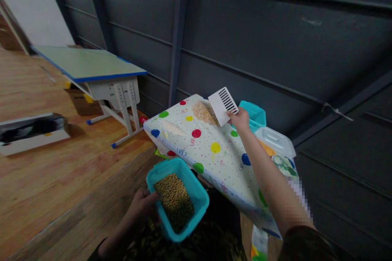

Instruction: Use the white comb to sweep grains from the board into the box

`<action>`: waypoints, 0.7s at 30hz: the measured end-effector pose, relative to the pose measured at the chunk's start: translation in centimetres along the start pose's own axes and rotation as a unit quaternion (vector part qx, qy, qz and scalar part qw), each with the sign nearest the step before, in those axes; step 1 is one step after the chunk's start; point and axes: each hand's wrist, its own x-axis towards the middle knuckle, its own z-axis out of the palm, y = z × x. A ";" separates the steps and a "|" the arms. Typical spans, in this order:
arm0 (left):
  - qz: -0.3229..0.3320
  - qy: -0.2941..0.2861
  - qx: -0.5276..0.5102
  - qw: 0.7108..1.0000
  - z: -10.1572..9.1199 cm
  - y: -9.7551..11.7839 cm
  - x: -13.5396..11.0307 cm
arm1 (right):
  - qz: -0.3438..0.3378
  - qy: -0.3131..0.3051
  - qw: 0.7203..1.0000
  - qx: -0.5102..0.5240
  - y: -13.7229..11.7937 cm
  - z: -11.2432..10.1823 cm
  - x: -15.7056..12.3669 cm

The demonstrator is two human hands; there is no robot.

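My left hand (143, 204) grips the side of a turquoise plastic tub (200, 202) in front of my body, off the table's near edge. Round yellowish beans (173, 191), like soybeans, lie in the tub. Over the far part of the table, my right hand (239, 119) pinches one corner of a flat white rectangular card (218, 108) with a row of dark slots or stripes. Just left of the card, a heap of mixed tan grain (202, 112) is spread on the balloon-print tablecloth (226, 163). A pale, fine-looking heap (173, 127) lies nearer the left edge.
Behind my right hand stand another turquoise tub (252, 114) and a clear lid (275, 142), with a printed packet (283, 165) nearby. A dark panelled wall (275, 40) borders the table. A green-topped desk (92, 63) and an open white box (33, 132) stand left.
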 end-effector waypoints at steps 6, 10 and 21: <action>0.012 0.026 0.010 1.000 0.1 -0.2 0.2 | -0.062 -0.014 0.989 -0.134 -0.1 0.9 -1.0; 0.014 0.023 -0.006 1.000 0.4 -0.2 0.1 | -0.096 -0.071 0.980 -0.159 0.6 1.8 -2.3; 0.002 -0.032 -0.041 0.999 1.5 0.2 -0.4 | -0.055 -0.090 0.981 -0.160 1.1 2.6 -6.9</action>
